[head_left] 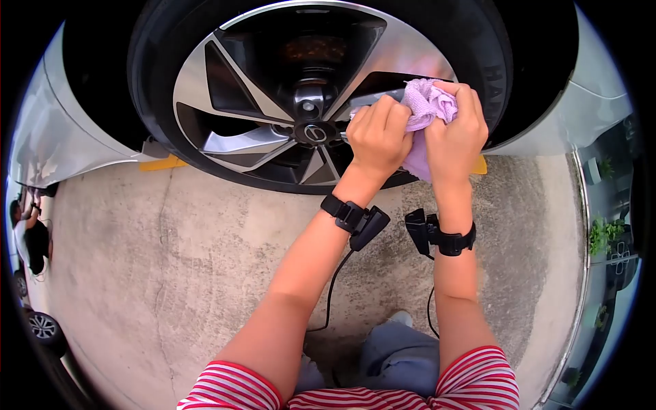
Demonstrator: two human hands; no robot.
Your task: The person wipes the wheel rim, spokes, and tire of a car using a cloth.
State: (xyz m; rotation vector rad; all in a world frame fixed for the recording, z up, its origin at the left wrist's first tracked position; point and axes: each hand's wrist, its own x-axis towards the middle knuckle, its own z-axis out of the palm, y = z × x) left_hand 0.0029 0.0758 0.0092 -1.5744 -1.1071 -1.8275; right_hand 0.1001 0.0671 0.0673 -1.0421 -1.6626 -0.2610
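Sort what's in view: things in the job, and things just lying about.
In the job, it seems:
lilac cloth, gripped by left hand and right hand
alloy wheel

Just about:
yellow wheel stop
another wheel, far left
green plant, far right

The lilac cloth is showing a nubbly, matt weave, bunching in soft folds. The wheel is gleaming like smooth, polished metal around glossy black insets, while the tyre is looking like dull black rubber. The body panel is shining smooth and glossy. The concrete ground is appearing rough and mottled. The striped sleeve is looking like soft fabric, and the trousers are resembling denim.
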